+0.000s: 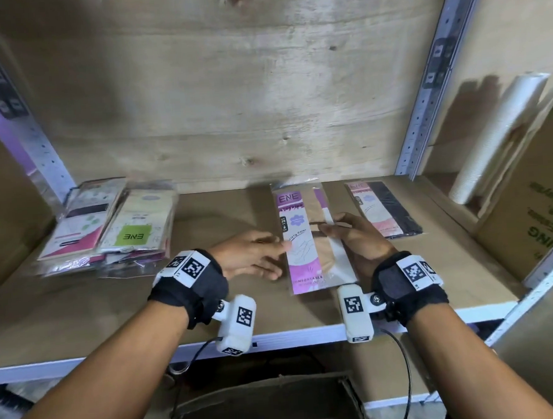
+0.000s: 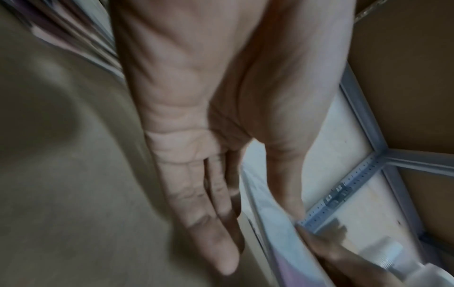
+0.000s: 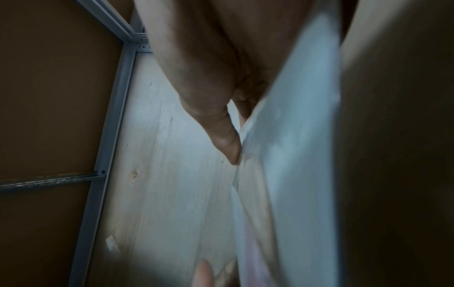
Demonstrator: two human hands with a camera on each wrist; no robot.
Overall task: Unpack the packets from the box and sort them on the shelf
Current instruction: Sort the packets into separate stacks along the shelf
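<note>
Right hand pinches the purple packet; left hand spread beside it. Light, slippery: grip the edges.

Head view: moderately lit, with the brightest patch on the plywood back panel right of centre; toward the panel's left side the light dims, and a violet tint lies on the upright there. Soft shadows fall on the shelf board below the panel. The packet pile at the panel's lower left is smeared by motion blur. Straight uprights bow outward at the frame edges.

Left wrist view: dim, grey-toned, heavily blurred; the left hand fills the frame, soft-edged.

Right wrist view: darkest of the three, its right side nearly black; the packet shows as a pale blurred band.
</note>
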